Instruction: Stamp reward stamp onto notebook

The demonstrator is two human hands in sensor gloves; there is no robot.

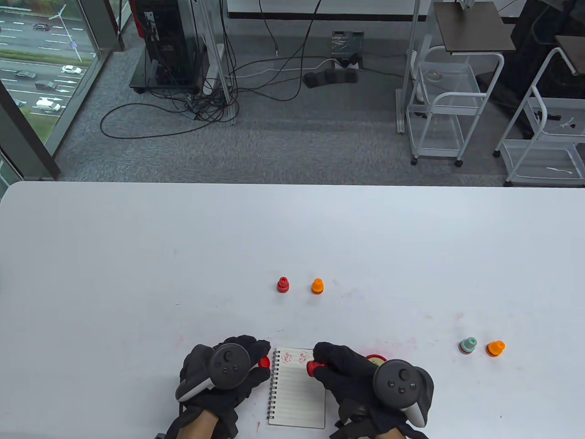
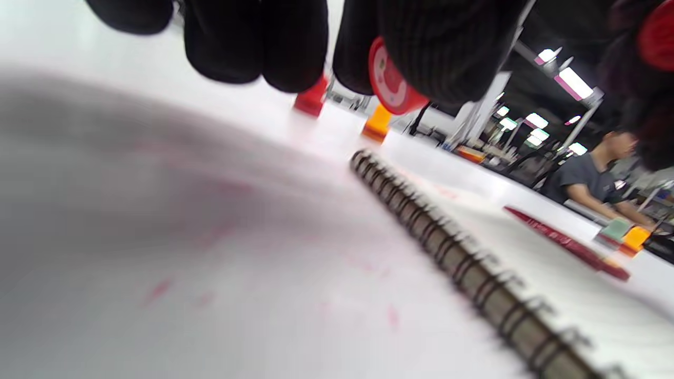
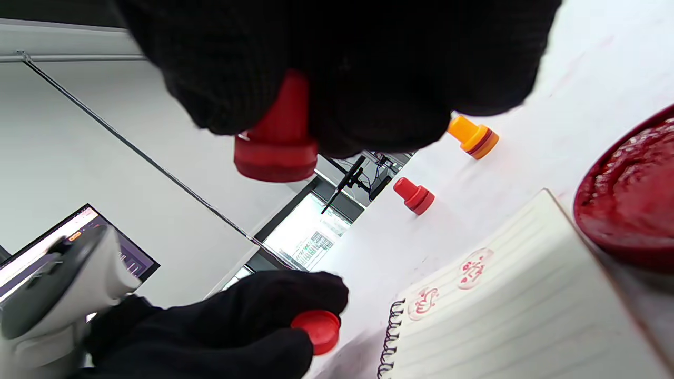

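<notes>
The notebook (image 1: 297, 391) lies open on the white worktop (image 1: 137, 274), its spiral on its left edge and two red prints at the top of the page. The right hand (image 1: 361, 379) has its fingers (image 3: 337, 68) curled round a red stamp (image 1: 313, 367), held over the notebook's upper right part; whether it touches the page cannot be told. The left hand (image 1: 224, 372), just left of the notebook, pinches a red cap (image 3: 316, 330). An ink pad (image 3: 629, 202) sits just right of the notebook. Beyond the notebook stand a second red stamp (image 1: 283, 285) and an orange stamp (image 1: 317, 286); well to its right stand a green stamp (image 1: 467, 345) and another orange one (image 1: 495, 348)
</notes>
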